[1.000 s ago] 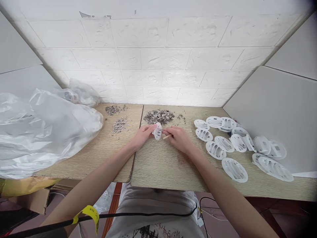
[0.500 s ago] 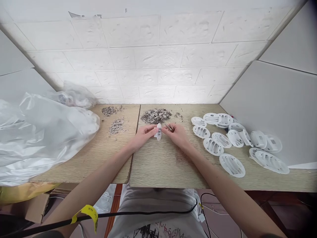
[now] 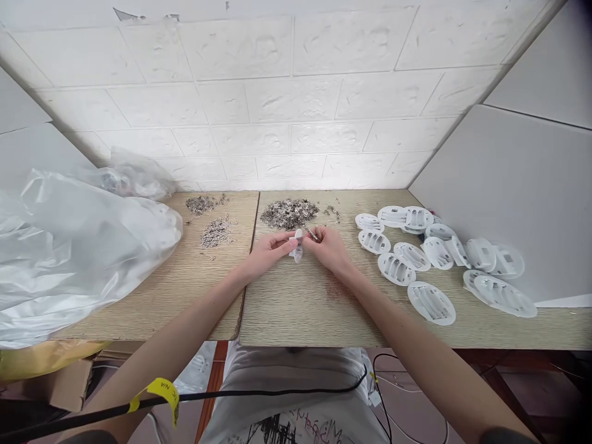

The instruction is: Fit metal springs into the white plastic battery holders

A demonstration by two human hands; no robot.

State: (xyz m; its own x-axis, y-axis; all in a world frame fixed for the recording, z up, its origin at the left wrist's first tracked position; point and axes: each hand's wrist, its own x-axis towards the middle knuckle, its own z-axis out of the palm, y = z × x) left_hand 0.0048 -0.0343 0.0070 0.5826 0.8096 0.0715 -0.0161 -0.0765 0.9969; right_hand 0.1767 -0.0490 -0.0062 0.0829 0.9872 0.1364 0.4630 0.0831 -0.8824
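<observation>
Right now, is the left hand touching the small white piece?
Touching: the head view shows the left hand gripping the white piece, its thumb pressed against it.

A wood-grain counter, split by a seam running front to back, stands against a white brick-patterned wall; left of the seam lie two small heaps of metal pieces, one at the back and one nearer the front, beside a large translucent plastic bag; right of it sit a broader metal heap, a few loose bits and a spread of white oval cases, some overlapping.
</observation>
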